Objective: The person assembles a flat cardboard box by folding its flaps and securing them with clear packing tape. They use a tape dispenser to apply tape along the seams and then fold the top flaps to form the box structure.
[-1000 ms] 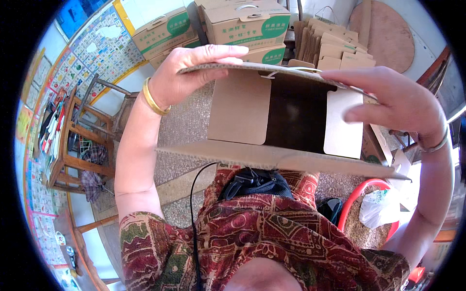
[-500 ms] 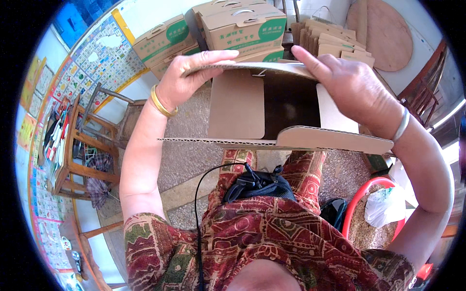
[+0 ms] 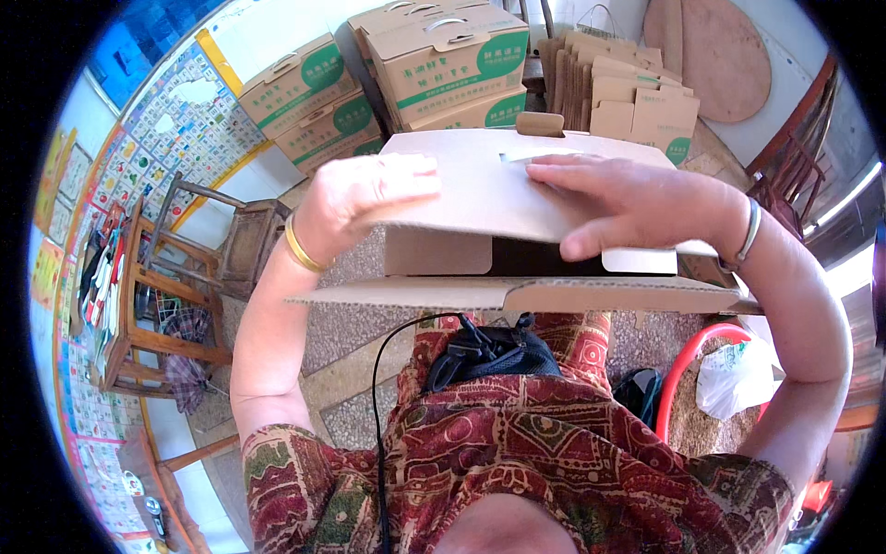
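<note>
A brown cardboard box (image 3: 438, 253) stands in front of my body, with its top partly uncovered. Its broad far flap (image 3: 498, 203) slants over the opening and has a slot near its far edge. On the left end of that flap lies my left hand (image 3: 369, 189), fingers straight and close together, thumb hidden. My right hand (image 3: 637, 203) rests on the flap's right part, fingers stretched out and thumb apart at the near edge. The near flap (image 3: 600, 295) sticks out toward me. Between the two flaps the dark inside and pale side flaps show.
Finished boxes (image 3: 452, 65) with green print are stacked at the back. Flattened cardboard pieces (image 3: 637, 97) lean to their right, beside a round wooden board (image 3: 724, 60). A wooden chair (image 3: 245, 235) stands left. A red basin (image 3: 678, 383) with a white bag (image 3: 734, 379) sits at right.
The far flap has tipped toward me and down, covering more of the opening. Both hands have moved from its raised edge onto its outer face. The view has shifted slightly.
</note>
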Motion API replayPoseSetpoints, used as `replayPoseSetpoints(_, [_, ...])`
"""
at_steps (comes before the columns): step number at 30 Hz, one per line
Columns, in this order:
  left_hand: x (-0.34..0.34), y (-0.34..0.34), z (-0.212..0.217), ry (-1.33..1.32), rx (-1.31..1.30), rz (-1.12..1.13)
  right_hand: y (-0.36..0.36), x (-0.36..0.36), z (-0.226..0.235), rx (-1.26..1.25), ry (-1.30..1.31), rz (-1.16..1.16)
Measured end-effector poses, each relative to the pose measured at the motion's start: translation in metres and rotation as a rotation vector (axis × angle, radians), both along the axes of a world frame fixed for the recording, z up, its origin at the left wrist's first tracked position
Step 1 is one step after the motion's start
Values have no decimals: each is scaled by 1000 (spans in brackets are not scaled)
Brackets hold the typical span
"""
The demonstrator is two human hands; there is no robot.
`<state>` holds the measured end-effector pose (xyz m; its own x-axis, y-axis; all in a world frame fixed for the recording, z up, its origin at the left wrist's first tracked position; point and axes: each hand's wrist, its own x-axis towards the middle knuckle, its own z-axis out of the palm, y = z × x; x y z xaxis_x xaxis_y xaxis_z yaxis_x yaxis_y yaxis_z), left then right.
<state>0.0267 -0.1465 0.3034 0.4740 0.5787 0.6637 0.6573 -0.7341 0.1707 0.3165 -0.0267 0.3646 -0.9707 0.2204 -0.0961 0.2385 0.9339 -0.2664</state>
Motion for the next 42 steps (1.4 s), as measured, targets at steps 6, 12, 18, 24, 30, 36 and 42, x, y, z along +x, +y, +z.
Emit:
replayPoseSetpoints(6, [1, -1, -2, -130, 62, 6, -10, -3, -3, 198, 218, 71])
replayPoseSetpoints(12, [0, 0, -1, -238, 27, 14, -7, -13, -2, 199, 239, -44])
replayPoseSetpoints(18, [5, -23, -4, -53, -2, -12, -40, 2, -7, 249, 229, -22])
replayPoseSetpoints(24, [8, -52, 5, 67, -249, 36, -67, 11, -10, 410, 148, -16])
replayPoseSetpoints(30, [-29, -60, 27, -108, -643, -140, -59, -1, -18, 439, 120, -18])
replayPoseSetpoints(36, [19, -51, 44, 444, -458, 348, -56, -10, -10, 455, 134, -8])
replayPoseSetpoints(42, [40, -32, 42, 519, -489, 432, -53, -7, -13, 439, 167, 9])
